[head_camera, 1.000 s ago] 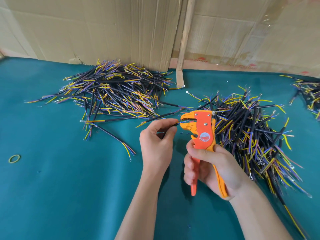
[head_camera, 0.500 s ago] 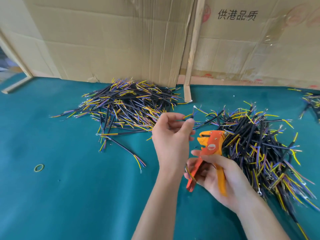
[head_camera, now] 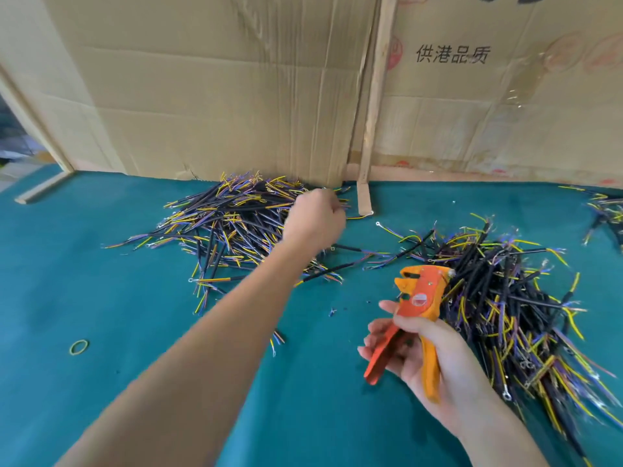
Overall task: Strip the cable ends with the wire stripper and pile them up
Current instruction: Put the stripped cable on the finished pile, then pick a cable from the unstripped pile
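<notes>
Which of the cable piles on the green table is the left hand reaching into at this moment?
The left pile by the cardboard; the left hand is over its right edge. The other piles are untouched.

From my remote seat I see a worktop point(head_camera: 101, 382) covered in matt teal cloth, felt-like and faintly napped. Behind it stand creased sheets of dull brown corrugated cardboard point(head_camera: 209, 96), with a strip of bare, rough wood point(head_camera: 374, 106) between them. The wire stripper point(head_camera: 418, 301) is smooth orange plastic with small bright metal rivets. The cables point(head_camera: 236, 227) wear matt black sheathing over slick yellow and purple insulation, some tipped with shiny metal ring terminals. A yellowish rubber band point(head_camera: 79, 347) lies flat.
</notes>
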{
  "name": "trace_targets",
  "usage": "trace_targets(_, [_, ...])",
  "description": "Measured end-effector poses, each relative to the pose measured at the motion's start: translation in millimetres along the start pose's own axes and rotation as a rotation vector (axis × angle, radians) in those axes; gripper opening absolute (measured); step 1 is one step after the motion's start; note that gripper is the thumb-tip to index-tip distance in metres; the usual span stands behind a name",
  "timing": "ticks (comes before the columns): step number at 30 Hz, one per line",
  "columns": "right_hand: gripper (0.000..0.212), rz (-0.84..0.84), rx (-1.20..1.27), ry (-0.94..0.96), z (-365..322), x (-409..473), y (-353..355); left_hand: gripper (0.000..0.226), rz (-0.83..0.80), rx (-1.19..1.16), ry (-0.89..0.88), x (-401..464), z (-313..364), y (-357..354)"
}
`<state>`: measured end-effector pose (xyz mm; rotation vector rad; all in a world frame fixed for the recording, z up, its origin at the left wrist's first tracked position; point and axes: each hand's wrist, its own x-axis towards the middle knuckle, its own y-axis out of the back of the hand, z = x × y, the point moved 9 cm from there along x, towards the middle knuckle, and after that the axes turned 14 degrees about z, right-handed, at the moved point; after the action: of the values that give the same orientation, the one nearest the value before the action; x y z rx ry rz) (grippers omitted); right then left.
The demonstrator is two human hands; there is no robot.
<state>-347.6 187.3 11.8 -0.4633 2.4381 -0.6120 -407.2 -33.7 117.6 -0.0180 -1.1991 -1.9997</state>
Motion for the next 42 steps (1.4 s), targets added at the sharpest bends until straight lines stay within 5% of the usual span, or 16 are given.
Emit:
trace_targets(5, [0.060,0.100,0.091,0.107,-15.7,4.0,12.9,0.040,-0.128,0.329,0.083,14.3,-104.8,3.1])
trace_targets(22, [0.061,0.095,0.066,0.084,-14.3,4.2,15.8,0.022,-0.064,0.252,0.150,26.7,-86.4,6.7])
trace_targets(26, [0.061,0.098,0.077,0.078,-14.4,4.7,16.2,0.010,0.029,-0.031,0.490,27.2,-104.6,18.2])
trace_targets(31, [0.061,0.103,0.053,0.095,-14.5,5.8,16.5,0.010,0.088,-0.912,0.837,14.1,-89.3,26.7])
trace_targets(34, [0.061,0.089,0.060,0.094,-14.0,4.6,15.8,0.002,0.024,-1.101,0.842,-15.4,-66.5,31.8])
trace_targets(42, [0.062,0.035,-0.003,0.099,-12.8,-1.9,10.1,0.008,-0.117,-1.083,0.544,-136.2,-17.8,3.3])
